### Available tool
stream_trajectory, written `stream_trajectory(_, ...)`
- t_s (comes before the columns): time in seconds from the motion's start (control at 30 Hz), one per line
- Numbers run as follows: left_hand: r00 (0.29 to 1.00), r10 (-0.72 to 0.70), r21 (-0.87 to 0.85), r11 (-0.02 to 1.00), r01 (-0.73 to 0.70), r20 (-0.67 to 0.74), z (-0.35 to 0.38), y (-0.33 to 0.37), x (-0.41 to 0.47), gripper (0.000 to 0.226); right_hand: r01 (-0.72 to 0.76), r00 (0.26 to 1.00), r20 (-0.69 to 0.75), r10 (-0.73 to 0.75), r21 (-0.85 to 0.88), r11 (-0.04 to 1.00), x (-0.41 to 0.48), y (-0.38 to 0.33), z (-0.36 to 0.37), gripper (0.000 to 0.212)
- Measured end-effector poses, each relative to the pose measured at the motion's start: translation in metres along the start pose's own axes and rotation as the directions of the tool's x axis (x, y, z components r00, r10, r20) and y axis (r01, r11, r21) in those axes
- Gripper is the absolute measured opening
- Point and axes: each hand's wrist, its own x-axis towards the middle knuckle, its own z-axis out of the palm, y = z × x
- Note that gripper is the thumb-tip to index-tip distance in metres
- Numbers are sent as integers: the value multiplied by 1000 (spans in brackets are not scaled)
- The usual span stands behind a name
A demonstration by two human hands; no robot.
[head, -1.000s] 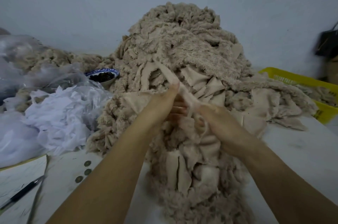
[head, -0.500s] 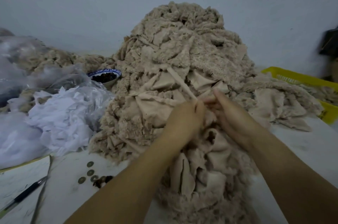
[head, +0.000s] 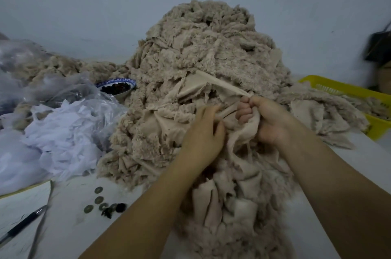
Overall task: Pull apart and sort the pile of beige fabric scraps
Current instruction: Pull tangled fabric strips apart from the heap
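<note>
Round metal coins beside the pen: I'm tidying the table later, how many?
4 clearly: round metal coins at. Perhaps another at beside dark bits; the beige fabric scrap pile may hide more.

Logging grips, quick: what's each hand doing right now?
Left hand: closed, pinching a beige scrap.
Right hand: fist shut on a taut fabric strip.

No legible text, label, brand, number or sign found on any item in view.
</note>
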Motion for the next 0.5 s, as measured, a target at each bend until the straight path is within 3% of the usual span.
stream_trajectory(0.07, 977, -32, 78, 997, 16, 211, -5, -10, 5, 25, 0, 998, 57, -2, 27, 1000, -5, -1, 1, 30)
stream_trajectory(0.1, 975, -19, 89, 996, -1, 221, -6, -13, 5, 14, 10, 997, 75, -11, 12, 1000, -6, -2, -1, 30)
stream_trajectory(0.17, 997, -46, 57, 997, 43, 54, -12, -20, 8, 18, 75, 997, 33, -72, -101, 992, -4, -1, -8, 35)
stream_trajectory(0.23, 957, -259, -162, 958, 238, -129, -24, -23, 11, 20, 145, 973, -132, -188, -281, 949, 0, 3, -18, 40)
stream_trajectory(0.33, 816, -571, -577, 696, 427, -85, -37, -15, 14, 21, 149, 907, -291, -305, -455, 878, 8, 16, -32, 36)
stream_trajectory(0.4, 778, -628, -748, 504, 433, 27, -39, -12, 15, 12, 157, 896, -315, -314, -437, 885, 15, 23, -36, 35)
stream_trajectory(0.5, 797, -596, -855, 363, 371, 93, -38, -11, 8, 7, 197, 890, -307, -337, -408, 892, 18, 22, -35, 33)
